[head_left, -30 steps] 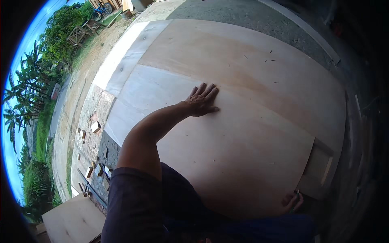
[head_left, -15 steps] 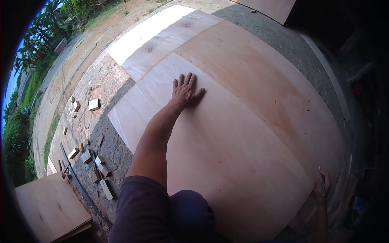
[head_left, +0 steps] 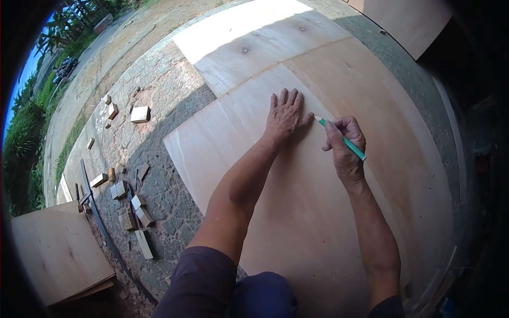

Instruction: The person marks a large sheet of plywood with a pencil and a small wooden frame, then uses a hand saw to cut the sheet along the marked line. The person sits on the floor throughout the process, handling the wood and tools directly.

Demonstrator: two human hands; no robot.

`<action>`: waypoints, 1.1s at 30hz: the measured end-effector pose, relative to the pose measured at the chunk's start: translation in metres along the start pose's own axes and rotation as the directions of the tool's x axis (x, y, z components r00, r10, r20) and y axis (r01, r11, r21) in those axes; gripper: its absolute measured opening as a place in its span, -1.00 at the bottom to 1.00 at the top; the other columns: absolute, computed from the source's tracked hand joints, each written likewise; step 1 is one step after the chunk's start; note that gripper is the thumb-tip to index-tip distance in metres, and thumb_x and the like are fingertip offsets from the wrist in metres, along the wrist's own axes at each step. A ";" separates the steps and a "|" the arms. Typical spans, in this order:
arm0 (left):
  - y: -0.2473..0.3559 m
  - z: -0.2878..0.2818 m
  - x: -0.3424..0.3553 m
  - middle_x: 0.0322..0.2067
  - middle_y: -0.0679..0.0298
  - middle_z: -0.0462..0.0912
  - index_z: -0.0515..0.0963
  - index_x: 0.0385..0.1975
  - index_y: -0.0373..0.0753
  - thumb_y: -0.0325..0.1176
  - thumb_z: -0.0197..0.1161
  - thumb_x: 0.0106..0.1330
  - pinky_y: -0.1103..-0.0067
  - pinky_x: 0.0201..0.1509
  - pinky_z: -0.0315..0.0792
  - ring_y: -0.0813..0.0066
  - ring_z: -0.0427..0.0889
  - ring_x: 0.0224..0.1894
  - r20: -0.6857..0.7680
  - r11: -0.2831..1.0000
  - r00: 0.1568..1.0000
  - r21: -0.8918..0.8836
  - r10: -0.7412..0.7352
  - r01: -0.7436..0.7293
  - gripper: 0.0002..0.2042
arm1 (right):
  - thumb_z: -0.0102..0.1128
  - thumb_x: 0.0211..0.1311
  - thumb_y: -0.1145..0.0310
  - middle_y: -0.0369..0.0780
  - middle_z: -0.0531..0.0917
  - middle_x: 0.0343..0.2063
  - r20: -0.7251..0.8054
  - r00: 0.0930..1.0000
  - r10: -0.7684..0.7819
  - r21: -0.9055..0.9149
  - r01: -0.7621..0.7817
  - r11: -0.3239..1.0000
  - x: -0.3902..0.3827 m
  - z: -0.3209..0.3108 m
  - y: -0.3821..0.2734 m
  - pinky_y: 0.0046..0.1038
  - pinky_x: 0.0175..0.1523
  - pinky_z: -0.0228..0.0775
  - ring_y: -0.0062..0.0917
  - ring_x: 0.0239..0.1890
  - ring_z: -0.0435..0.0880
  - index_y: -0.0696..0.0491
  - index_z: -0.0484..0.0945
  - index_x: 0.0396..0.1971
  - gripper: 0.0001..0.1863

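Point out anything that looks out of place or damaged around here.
The wood blocks look untidy: they lie scattered at odd angles on the rough, cracked ground, left of the plywood sheet under the left hand. Nothing looks spilled, and the green pencil sits normally in the right hand.

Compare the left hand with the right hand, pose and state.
The left hand lies flat, palm down on the plywood; the right hand is curled. The left hand shows nothing in its grasp, while the right hand grips a green pencil. Both hands are ungloved.
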State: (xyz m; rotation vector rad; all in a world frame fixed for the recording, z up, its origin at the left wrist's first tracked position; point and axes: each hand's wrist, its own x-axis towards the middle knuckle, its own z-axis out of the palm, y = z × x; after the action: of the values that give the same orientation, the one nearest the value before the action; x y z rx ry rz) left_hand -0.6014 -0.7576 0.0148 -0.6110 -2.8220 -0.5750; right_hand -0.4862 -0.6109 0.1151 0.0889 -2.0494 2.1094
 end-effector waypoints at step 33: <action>-0.002 0.017 0.003 0.45 0.00 0.18 0.21 0.40 -0.36 0.14 0.03 0.36 -0.04 0.56 -0.18 -0.10 0.01 0.53 -0.016 0.997 0.999 -0.071 -0.034 0.033 -0.23 | 0.15 0.37 0.20 -0.01 0.72 -0.23 0.414 0.902 0.124 -0.415 0.065 0.907 0.095 0.188 0.105 -0.24 -0.01 0.52 -0.14 -0.15 0.71 0.06 0.63 -0.07 -0.71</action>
State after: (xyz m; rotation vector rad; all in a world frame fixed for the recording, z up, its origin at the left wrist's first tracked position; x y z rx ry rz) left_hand -0.6073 -0.7513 -0.0006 -0.5696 -2.8116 -0.6854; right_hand -0.6164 -0.7907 0.0364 0.5044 -2.7335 1.7182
